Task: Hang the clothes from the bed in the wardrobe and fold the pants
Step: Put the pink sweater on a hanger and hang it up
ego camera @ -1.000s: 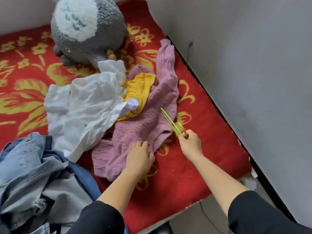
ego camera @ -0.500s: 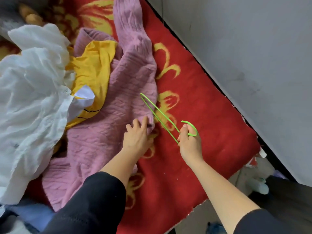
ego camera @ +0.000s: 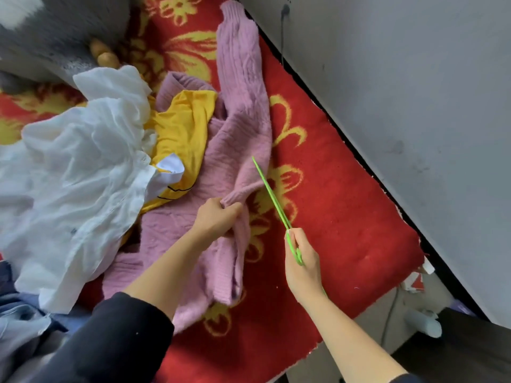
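A pink knitted sweater [ego camera: 243,123] lies spread on the bed's red blanket [ego camera: 340,194], one sleeve stretched toward the wall. My left hand [ego camera: 215,219] grips a bunched fold of it and lifts that fold off the blanket. My right hand [ego camera: 301,264] holds a thin green hanger [ego camera: 269,193] by its hook end, the hanger's body pointing up and left just right of the sweater. A yellow garment [ego camera: 185,128] and a crumpled white shirt [ego camera: 77,172] lie on top of the sweater's left part. Blue denim [ego camera: 19,322] shows at the lower left.
A grey plush toy [ego camera: 55,31] sits at the top left of the bed. A grey wall [ego camera: 401,106] runs close along the bed's right side. Beyond the bed's foot are the floor, a cable [ego camera: 388,322] and a pale bottle [ego camera: 425,323].
My left hand went from lying flat on the sweater to gripping a fold and raising it. My right hand turned the hanger edge-on and shifted down and right.
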Available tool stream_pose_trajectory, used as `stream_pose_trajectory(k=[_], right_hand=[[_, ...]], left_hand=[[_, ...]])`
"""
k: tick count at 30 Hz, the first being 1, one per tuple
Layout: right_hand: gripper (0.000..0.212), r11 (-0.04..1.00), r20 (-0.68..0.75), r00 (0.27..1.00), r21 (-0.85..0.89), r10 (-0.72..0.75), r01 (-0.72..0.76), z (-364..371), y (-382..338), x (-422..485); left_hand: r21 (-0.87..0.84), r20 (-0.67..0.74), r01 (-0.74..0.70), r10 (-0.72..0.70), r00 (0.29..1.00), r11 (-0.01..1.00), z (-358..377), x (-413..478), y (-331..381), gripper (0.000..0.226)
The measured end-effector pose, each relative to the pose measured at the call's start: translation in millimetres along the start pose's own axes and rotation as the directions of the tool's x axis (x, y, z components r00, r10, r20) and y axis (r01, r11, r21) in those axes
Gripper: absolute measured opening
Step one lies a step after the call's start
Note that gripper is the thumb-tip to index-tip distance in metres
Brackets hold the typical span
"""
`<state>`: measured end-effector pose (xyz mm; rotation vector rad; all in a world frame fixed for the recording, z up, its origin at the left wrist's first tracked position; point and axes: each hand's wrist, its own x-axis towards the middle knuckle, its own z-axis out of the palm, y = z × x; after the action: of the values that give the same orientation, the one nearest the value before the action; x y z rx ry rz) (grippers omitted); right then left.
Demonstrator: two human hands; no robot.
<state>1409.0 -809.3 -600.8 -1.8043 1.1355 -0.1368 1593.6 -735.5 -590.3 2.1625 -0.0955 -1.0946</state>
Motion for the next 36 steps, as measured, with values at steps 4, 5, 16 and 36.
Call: stream_pose_trajectory(k=[4,5,16,36], right_hand=[[0.023,0.997,0.112,0.991,0.026,-0.071,0.069,-4.0,-32.5,-29.4],[0.033,0.998,0.155,0.986,0.037,-0.059,0.054,-3.1,-43.6,-33.4],[0.041,0.918,-0.040,0.917,-0.012,-0.396,0.396,-48.1,-183.5,-46.3],[0.022,0.671,-0.363,0.700,0.225,-0.615,0.706,-232.6,-435.9,-178.4]], left_hand=[[-0.353,0.004,-0.035,0.039,0.999,0.935,-27.1,-45.8,41.1,0.015],[-0.411,-0.012,-0.066,0.067,0.998,0.909,-35.0,-59.4,53.4,0.017],[-0.664,-0.271,-0.333,0.200,0.942,0.670,-153.3,-202.6,110.9,0.015],[-0.072,-0.729,-0.901,0.594,0.340,0.428,-260.6,-444.8,207.9,0.052]])
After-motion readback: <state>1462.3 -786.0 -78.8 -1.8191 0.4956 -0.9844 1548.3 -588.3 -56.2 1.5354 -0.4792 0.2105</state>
